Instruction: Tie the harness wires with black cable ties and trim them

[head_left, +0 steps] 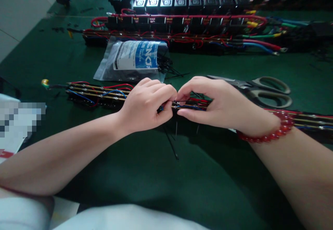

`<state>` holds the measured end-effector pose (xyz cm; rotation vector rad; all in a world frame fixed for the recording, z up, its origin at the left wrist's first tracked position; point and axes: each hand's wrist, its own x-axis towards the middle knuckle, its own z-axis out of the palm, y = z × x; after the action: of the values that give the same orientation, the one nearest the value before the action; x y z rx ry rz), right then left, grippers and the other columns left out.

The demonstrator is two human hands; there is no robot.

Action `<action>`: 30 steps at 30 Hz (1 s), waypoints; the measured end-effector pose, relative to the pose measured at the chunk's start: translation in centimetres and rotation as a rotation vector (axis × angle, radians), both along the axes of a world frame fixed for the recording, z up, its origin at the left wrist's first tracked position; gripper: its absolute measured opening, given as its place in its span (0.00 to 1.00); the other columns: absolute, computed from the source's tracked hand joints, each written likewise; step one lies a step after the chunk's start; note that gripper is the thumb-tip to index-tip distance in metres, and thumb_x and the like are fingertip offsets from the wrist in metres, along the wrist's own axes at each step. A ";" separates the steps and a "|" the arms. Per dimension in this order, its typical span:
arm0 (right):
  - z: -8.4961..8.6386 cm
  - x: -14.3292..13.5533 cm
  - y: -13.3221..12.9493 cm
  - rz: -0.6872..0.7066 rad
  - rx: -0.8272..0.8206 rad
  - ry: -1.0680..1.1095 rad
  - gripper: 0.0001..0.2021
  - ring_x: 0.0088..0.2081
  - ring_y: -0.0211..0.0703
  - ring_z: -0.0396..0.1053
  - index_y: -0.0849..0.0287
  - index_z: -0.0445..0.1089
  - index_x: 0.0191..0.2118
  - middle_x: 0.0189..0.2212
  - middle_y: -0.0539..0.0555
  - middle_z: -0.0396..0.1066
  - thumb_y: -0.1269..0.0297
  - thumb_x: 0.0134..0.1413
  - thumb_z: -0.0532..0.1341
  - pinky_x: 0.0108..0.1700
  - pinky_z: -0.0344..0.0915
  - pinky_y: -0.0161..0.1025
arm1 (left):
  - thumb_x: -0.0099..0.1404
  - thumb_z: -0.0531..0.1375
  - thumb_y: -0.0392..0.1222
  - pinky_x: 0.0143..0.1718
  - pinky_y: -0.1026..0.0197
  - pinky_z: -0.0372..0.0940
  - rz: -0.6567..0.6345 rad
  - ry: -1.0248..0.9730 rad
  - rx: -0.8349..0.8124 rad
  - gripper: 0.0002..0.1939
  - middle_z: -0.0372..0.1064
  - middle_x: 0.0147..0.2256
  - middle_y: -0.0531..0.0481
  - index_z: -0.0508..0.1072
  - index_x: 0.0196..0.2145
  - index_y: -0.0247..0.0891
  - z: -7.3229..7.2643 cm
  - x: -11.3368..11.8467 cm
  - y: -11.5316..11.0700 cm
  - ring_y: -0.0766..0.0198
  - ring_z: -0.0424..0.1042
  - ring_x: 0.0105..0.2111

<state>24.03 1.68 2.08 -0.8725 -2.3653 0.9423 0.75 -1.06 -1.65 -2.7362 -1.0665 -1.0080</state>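
Note:
A long black socket strip with brass rails and red and blue wires lies across the green mat. My left hand and my right hand meet over its middle, fingertips pinched together on the wires and a thin black cable tie whose tail hangs toward me. A red bead bracelet circles my right wrist.
Large scissors lie just behind my right hand. A plastic bag of black cable ties sits behind my left hand. Further wired socket strips are stacked at the back. White paper lies at the left edge.

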 end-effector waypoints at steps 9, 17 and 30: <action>-0.4 -0.1 0.3 0.006 0.032 -0.036 0.06 0.42 0.51 0.77 0.51 0.77 0.40 0.40 0.53 0.81 0.58 0.60 0.64 0.46 0.73 0.49 | 0.73 0.55 0.34 0.40 0.56 0.62 -0.016 0.029 0.013 0.08 0.76 0.33 0.50 0.73 0.38 0.38 -0.1 0.0 0.1 0.61 0.73 0.34; -0.2 0.1 0.2 -0.032 -0.004 -0.017 0.06 0.39 0.50 0.77 0.49 0.78 0.39 0.39 0.51 0.82 0.56 0.63 0.64 0.43 0.74 0.49 | 0.74 0.54 0.35 0.41 0.56 0.64 0.010 0.056 0.004 0.09 0.75 0.32 0.50 0.75 0.39 0.38 -0.1 0.0 0.1 0.61 0.74 0.35; -0.7 0.4 0.2 -0.139 -0.115 0.240 0.08 0.37 0.46 0.75 0.53 0.75 0.36 0.37 0.52 0.79 0.58 0.61 0.72 0.40 0.75 0.46 | 0.75 0.55 0.33 0.40 0.57 0.62 -0.019 -0.018 -0.069 0.08 0.77 0.34 0.52 0.75 0.40 0.38 0.2 0.0 0.2 0.63 0.73 0.34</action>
<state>24.45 1.93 1.40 -0.8997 -2.0388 1.0704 0.76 -0.88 -1.47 -2.8015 -1.1002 -1.0194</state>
